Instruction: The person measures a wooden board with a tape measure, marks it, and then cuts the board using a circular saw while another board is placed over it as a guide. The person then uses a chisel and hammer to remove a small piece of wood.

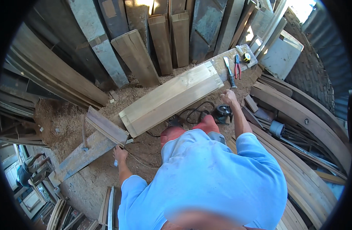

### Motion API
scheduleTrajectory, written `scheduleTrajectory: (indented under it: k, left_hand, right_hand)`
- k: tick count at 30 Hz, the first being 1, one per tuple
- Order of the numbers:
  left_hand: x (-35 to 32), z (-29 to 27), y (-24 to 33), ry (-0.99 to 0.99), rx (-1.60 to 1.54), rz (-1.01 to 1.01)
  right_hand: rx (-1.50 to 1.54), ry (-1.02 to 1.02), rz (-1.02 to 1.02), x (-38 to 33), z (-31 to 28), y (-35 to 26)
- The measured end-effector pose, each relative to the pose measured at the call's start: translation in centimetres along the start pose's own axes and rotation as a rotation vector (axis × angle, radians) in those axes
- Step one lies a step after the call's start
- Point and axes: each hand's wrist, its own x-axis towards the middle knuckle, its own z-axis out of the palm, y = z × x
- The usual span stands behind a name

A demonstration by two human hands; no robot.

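In front of me, a pale wooden panel of joined boards lies slanted across the work surface. My right hand is beside its right end, fingers curled closed; whatever they may hold is hidden. A circular saw rests just below that hand, near my legs. My left hand is low beside the panel's left end, fingers loosely apart, near the end of a short board. Beyond the right hand lie a chisel, red-handled pliers and a yellow-black tape measure.
A hammer lies by a long weathered plank at left. Upright boards line the back. Curved timber is stacked at right. A black cord loops near my feet, and sawdust covers the ground. Another person is far left.
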Motion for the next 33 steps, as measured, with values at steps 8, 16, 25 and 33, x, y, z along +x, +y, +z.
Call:
scheduleTrajectory:
  k: [8,16,25,33]
  left_hand:
    - [4.0,1.6,-0.4,-0.177,-0.611,-0.352]
    - [5.6,1.8,2.8,0.042,-0.712,-0.308]
    - [5.7,1.7,9.6,0.033,-0.471,-0.156]
    - [-2.1,1.1,32.9,0.217,-0.003,0.415]
  right_hand:
    - [0.062,-0.014,0.081,0.7,-4.1,2.1]
    - [0.013,0.184,0.085,9.3,-9.6,6.2]
    - [-0.136,0.238,0.234,20.3,-14.5,7.6]
    - [-0.138,0.118,0.145,29.1,-13.4,12.5]
